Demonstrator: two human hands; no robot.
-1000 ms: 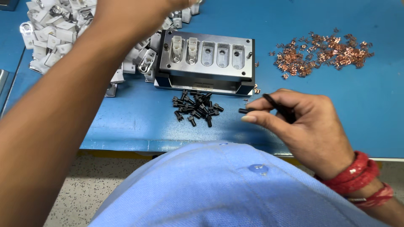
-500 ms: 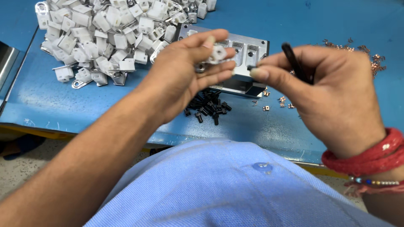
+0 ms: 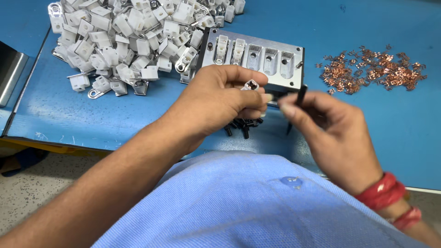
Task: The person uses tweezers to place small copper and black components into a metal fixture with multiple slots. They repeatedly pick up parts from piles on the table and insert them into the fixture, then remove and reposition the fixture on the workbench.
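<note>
My left hand [image 3: 219, 98] holds a small white plastic part with a metal tab [image 3: 251, 85] between thumb and fingers, just in front of a grey metal jig block [image 3: 257, 57]. My right hand [image 3: 328, 131] pinches a thin black pin [image 3: 301, 95] close to that part. Two of the jig's slots at the left hold white parts; the others are bare. A small heap of black pins [image 3: 242, 125] lies on the blue table [image 3: 404, 124] under my hands, partly hidden.
A large pile of white plastic parts with metal tabs [image 3: 124, 41] fills the far left. A scatter of small copper pieces [image 3: 374, 69] lies at the far right. A metal container edge [image 3: 11, 73] shows at the left border.
My left hand came back from the white pile with one white part and now holds it near the jig. My right hand brought the black pin up to it.
</note>
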